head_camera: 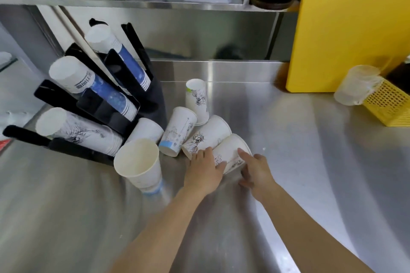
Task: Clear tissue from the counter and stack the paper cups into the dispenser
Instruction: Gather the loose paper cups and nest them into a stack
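Paper cup (pixel 231 150) lies on its side under both hands. Left hand (pixel 204 172) fingers lie flat across it. Right hand (pixel 255 173) has its index on it and thumb spread. Neither hand is clenched, apparently steadying it against rolling. Toppled cups (pixel 206 137) lie just beyond the fingertips, and the cup dispenser (pixel 99 106) is farther left.

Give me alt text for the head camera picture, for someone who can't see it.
A left hand and a right hand touch a paper cup lying on a steel counter among other loose cups. A black dispenser at the left holds three cup stacks, with an upright cup in front. A yellow board and basket stand at the right.
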A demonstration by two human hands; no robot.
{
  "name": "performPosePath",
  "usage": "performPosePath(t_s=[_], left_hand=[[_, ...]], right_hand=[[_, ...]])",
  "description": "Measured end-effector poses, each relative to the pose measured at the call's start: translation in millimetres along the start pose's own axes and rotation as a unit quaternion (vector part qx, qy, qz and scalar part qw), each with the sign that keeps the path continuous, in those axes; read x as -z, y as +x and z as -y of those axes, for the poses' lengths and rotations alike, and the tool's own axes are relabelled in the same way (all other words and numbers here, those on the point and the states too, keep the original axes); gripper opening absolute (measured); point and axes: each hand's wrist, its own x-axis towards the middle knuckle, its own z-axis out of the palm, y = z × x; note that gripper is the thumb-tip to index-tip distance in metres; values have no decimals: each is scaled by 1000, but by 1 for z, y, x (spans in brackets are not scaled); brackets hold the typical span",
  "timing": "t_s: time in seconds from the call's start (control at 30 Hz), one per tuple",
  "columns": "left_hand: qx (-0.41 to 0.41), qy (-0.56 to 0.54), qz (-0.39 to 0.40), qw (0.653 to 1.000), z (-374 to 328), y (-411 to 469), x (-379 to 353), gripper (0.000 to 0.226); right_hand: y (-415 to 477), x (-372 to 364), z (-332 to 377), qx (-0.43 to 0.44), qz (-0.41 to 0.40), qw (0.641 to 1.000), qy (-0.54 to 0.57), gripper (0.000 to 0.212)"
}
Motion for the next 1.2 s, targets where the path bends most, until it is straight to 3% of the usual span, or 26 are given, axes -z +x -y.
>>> performPosePath(t_s=[0.07, 0.17, 0.27, 0.43, 0.63, 0.8, 0.93, 1.07, 1.13, 1.2], left_hand=[[23, -47, 21, 998, -1, 2, -2, 49], [43, -155, 47, 986, -3, 7, 0, 51], [27, -257, 55, 964, -9, 8, 12, 53], [-65, -340, -73, 935, -27, 5, 73, 47], [-155, -328, -189, 913, -6, -23, 169, 52], [-135, -335, -233, 903, 40, -53, 184, 46], [-103, -347, -272, 892, 79, -71, 154, 38], [-38, -298, -227, 927, 111, -78, 109, 51], [-12, -246, -231, 941, 121, -79, 92, 64], [10, -242, -247, 938, 128, -80, 85, 62]], right_hand=[[3, 1, -1, 3, 21, 1000, -2, 46], [0, -4, 5, 30, 38, 999, 20, 46], [-8, -11, 21, 144, 26, 989, 35, 46], [-33, -33, 68, 363, 35, 931, -2, 58], [-77, -94, 95, 494, 135, 859, 3, 54], [-96, -143, 66, 510, 229, 829, -34, 60], [-80, -152, 29, 501, 240, 815, -167, 72], [-52, -141, -5, 518, 224, 753, -338, 64], [-47, -137, -15, 510, 233, 737, -377, 67], [-44, -136, -20, 507, 236, 728, -396, 73]])
